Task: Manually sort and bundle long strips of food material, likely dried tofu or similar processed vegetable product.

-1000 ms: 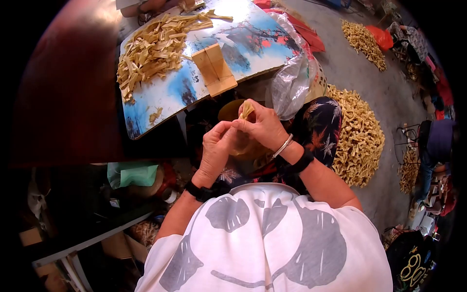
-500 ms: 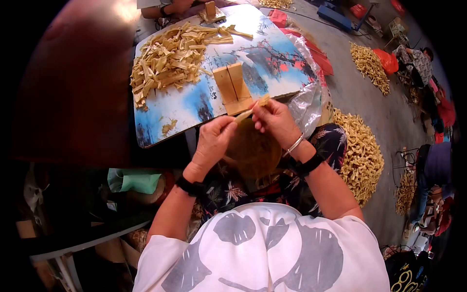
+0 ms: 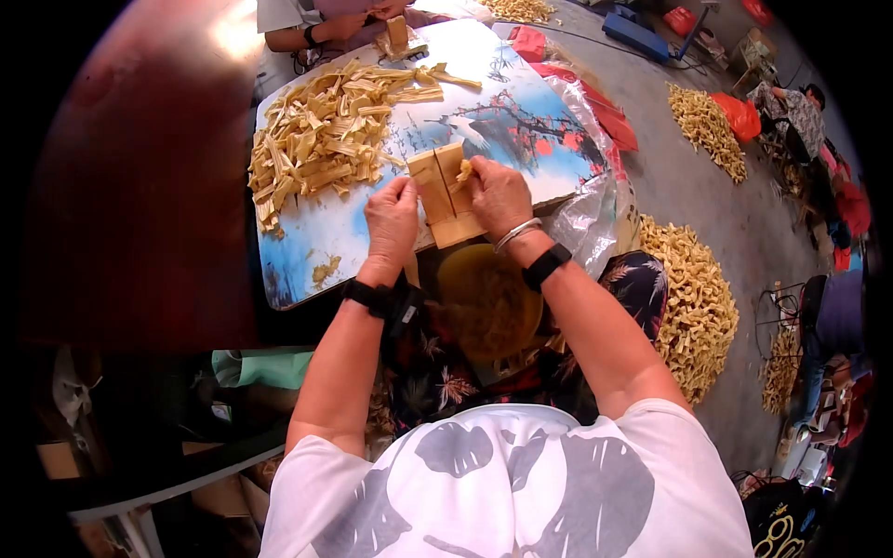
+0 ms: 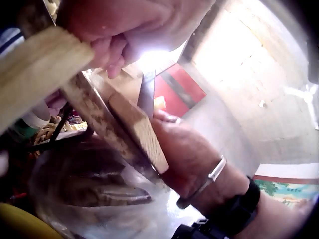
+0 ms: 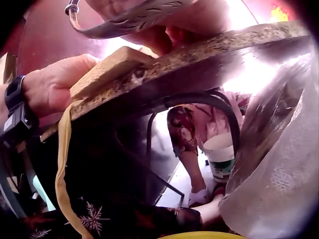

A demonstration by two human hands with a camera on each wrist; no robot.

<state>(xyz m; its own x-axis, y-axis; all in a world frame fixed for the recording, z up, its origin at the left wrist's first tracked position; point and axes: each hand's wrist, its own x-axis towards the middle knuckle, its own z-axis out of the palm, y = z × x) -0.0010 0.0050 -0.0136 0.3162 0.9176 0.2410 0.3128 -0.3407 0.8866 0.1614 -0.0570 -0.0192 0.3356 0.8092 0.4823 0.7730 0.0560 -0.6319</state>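
A wooden stand with a slit down its upright board sits at the table's near edge. In the left wrist view, a flat metal blade rises beside its wood. To the right of the board, my right hand pinches a small yellow bunch of dried strip. My left hand is at the board's left side, thumb and finger together on the strip. A long pale yellow strip hangs down past the table edge below the left hand. Its stretch between the hands is hidden.
The painted table carries a heap of yellow strips. A yellow bowl sits below its edge; a plastic bag hangs at the right. A big pile of knotted pieces is on the floor. Another person's hands work across the table.
Both hands have moved forward from over the bowl to either side of the wooden stand. The right hand still holds the yellow piece.
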